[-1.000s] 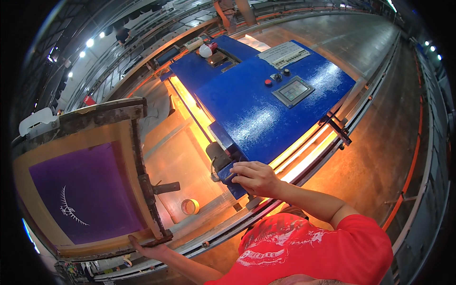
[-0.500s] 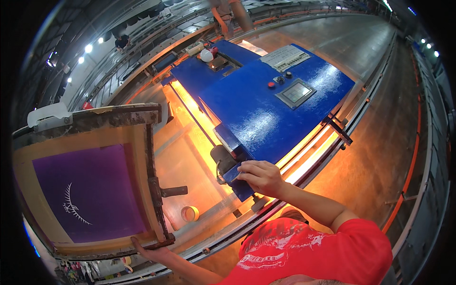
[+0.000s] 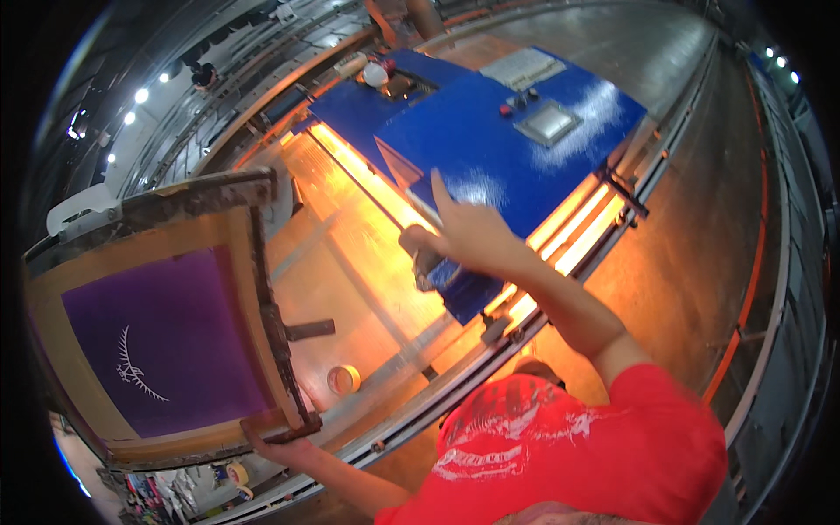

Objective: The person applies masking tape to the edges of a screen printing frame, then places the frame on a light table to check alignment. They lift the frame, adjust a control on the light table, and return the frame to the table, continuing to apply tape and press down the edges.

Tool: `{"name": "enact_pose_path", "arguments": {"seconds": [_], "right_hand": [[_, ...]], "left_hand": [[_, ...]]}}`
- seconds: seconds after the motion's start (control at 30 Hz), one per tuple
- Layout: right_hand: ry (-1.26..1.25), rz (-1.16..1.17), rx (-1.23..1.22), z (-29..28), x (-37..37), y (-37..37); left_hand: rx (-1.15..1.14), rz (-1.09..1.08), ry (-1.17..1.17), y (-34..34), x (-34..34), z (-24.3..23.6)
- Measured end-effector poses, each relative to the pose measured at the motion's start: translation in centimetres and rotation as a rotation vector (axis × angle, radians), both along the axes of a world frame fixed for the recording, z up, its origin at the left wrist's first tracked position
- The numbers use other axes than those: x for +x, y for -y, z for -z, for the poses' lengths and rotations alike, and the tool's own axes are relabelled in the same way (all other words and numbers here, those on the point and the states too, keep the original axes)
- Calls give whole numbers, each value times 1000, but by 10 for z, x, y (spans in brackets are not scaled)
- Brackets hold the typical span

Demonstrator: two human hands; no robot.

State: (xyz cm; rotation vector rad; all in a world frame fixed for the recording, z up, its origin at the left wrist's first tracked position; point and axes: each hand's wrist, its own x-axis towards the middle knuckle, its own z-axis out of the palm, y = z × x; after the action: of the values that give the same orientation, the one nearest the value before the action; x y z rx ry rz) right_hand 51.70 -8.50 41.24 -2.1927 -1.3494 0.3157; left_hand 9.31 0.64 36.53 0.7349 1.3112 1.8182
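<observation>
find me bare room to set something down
Orange-lit tabletop lies bare between the rectangular purple screen frame and boxy blue machine, beyond the round yellow tape roll. More grey tabletop is free past the machine, upper right. Crowded: the frame's lower right corner, by left hand and tape; the machine's near corner, under the right hand.
</observation>
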Motion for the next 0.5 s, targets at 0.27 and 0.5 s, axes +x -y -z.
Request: {"name": "enact_pose_path", "arguments": {"seconds": [0.27, 0.5], "right_hand": [[-84, -189, 186, -31, -44, 17], [500, 169, 311, 61, 33, 34]], "left_hand": [[94, 147, 96, -15, -53, 0], [147, 113, 57, -17, -39, 3]]}}
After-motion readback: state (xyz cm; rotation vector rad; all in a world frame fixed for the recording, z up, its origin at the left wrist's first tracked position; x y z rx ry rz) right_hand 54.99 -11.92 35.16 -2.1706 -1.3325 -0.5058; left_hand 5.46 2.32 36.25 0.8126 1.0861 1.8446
